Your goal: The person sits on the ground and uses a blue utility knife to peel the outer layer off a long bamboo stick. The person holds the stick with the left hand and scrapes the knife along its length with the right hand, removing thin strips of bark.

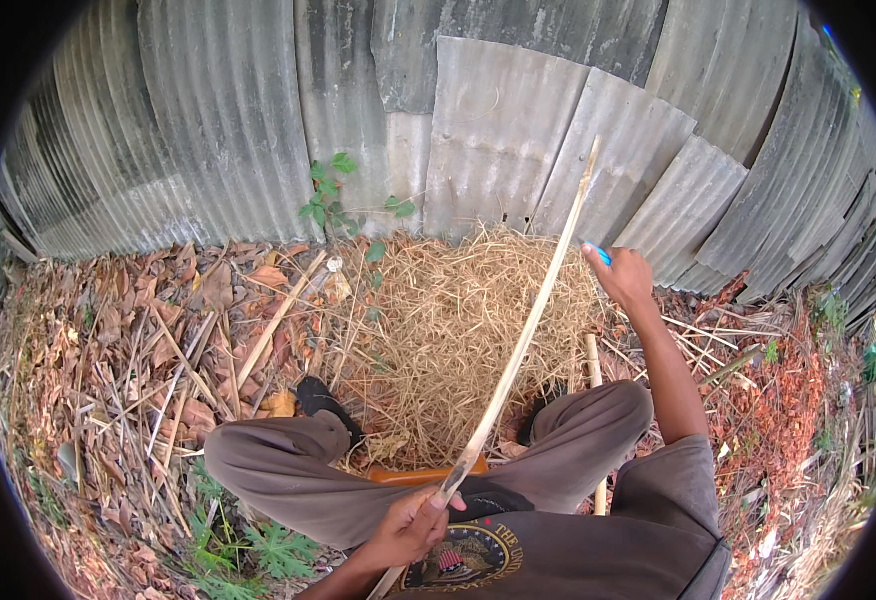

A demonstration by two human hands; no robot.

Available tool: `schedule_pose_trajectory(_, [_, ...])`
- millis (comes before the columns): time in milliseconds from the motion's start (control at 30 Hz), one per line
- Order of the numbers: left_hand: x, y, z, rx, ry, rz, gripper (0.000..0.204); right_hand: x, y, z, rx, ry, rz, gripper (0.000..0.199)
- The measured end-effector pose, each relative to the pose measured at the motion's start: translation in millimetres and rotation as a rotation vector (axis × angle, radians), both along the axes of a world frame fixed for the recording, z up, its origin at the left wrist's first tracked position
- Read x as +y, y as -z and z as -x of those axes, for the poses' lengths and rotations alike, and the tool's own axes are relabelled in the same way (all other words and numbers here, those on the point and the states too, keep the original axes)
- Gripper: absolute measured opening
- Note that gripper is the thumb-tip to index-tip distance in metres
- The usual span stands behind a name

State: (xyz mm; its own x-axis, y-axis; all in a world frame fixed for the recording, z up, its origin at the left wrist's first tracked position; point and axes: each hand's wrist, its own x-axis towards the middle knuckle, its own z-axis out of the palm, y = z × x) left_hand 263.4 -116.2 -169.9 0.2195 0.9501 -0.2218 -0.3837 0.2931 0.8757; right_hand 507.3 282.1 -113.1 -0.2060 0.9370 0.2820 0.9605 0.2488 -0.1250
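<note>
Pale tan stick (530, 328); blue handle (599, 254); grey ribbed fence (228, 120).

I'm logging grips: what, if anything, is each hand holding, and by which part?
Left hand: the long stick, near its lower end. Right hand: a blue object, partly hidden by the grip; which part is held cannot be told.

Corrugated wall (228, 120), leaf-strewn ground (223, 290)

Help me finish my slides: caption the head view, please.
Left hand grips a long pale stick, right hand holds a blue object, near a straw-like heap.
</note>
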Motion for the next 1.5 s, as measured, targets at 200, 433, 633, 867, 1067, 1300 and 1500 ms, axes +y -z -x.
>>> schedule_pose_trajectory(200, [36.4,-13.2,1.8,-0.142,-0.072,-0.102,0.037,-161.2,27.6,66.8,0.166,-0.577,0.009,0.069])
schedule_pose_trajectory(433, [36.8,-28.6,3.3,-0.102,-0.112,-0.107,0.036,-184.9,29.2,62.5,0.248,-0.618,-0.031,0.063])
schedule_pose_trajectory(633, [44.7,-25.8,13.0,-0.134,-0.196,-0.151,0.037,-170.6,22.2,83.3,0.241,-0.655,-0.115,0.065])
schedule_pose_trajectory(867, [46.9,-32.8,18.0,0.02,-0.246,-0.147,0.033,-180.5,4.7,105.5,0.154,-0.778,-0.171,0.066])
schedule_pose_trajectory(1067, [47.5,-33.4,22.8,0.065,-0.272,-0.118,0.031,-154.2,5.4,119.7,0.133,-0.862,-0.328,0.067])
schedule_pose_trajectory(1300, [54.6,-30.2,36.9,0.091,-0.291,-0.128,0.033,-127.7,5.4,140.9,0.105,-0.894,-0.333,0.067])
schedule_pose_trajectory(1500, [28.5,1.0,15.9,0.101,-0.175,-0.016,0.039,10.4,2.5,81.6,0.147,-0.065,-0.119,0.07])
